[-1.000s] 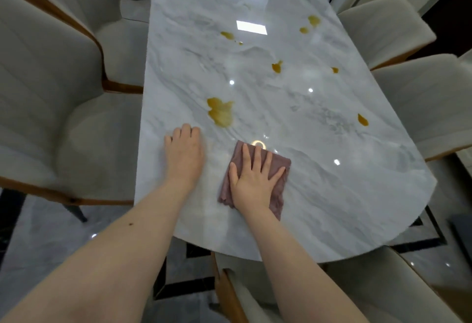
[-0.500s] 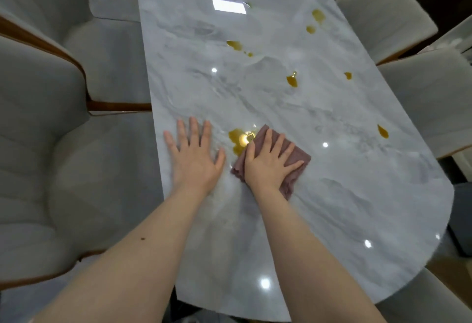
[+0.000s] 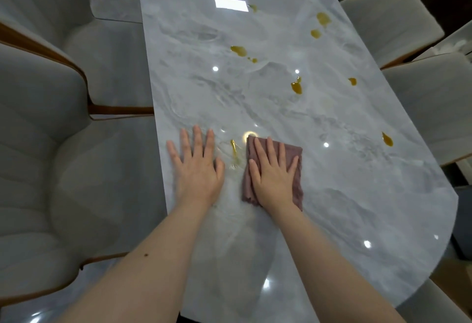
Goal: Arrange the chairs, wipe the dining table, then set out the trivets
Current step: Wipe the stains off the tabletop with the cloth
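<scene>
two pale chairs point(image 3: 51, 144) are standing along the left edge of the counter point(image 3: 255, 108), tucked close. the left hand point(image 3: 196, 167) is lying flat on the glossy marble, fingers point(image 3: 196, 138) straight and slightly spread, holding nothing, probably bracing. just right of it a thin yellow smear point(image 3: 233, 149) is sitting between the two hands. the right hand point(image 3: 273, 172) is pressing a mauve cloth point(image 3: 297, 169) flat against the counter, fingers straight and fanned over it, not curling round it. the cloth is looking soft, light and limp, folded into a pad; it should be sliding easily on this slick, wet surface, so a flat palm in the middle is likely the best hold, keeping the folds from bunching. further right and beyond, more yellow spills point(image 3: 296, 87) are dotting the counter, so wiping is looking far from finished. more chairs point(image 3: 421, 108) are lining the right side. no trivets are showing.
</scene>
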`<state>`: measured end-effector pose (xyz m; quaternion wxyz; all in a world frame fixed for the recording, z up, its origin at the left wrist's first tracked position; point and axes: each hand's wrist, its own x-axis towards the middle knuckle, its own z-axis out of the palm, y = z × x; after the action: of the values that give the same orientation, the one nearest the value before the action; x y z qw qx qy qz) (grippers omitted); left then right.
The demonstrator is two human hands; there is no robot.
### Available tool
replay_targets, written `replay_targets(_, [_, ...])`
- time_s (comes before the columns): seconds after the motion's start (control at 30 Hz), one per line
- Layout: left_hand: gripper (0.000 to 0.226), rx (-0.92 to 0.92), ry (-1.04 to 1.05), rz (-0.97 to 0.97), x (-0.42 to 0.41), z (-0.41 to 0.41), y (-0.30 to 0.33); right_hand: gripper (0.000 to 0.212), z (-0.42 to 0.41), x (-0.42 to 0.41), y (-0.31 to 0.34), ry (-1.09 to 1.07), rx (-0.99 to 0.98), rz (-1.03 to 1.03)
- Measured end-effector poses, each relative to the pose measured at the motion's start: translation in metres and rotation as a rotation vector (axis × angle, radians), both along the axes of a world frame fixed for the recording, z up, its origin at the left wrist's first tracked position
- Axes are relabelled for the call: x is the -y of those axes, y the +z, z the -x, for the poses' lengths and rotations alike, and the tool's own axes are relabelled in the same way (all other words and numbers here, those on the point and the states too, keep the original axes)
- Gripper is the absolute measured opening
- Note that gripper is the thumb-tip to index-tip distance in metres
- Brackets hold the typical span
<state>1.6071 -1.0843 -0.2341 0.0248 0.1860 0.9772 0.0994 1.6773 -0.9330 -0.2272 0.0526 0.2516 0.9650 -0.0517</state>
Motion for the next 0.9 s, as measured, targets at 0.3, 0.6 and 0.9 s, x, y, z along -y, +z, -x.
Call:
replay_targets(0.3, [0.067,0.012,-0.002,-0.034,0.0,0.001,0.002,0.053,0.028,0.033,0.001,0.263,-0.086,0.038])
replay_targets(0.6, [0.067,0.021,0.002,-0.039,0.003,0.0,0.002,0.052,0.04,0.005,-0.002,0.002,-0.037,0.014])
replay_targets(0.9, [0.066,0.038,0.012,-0.077,0.004,0.0,0.003,0.052,-0.046,0.01,0.004,0.347,-0.056,0.005])
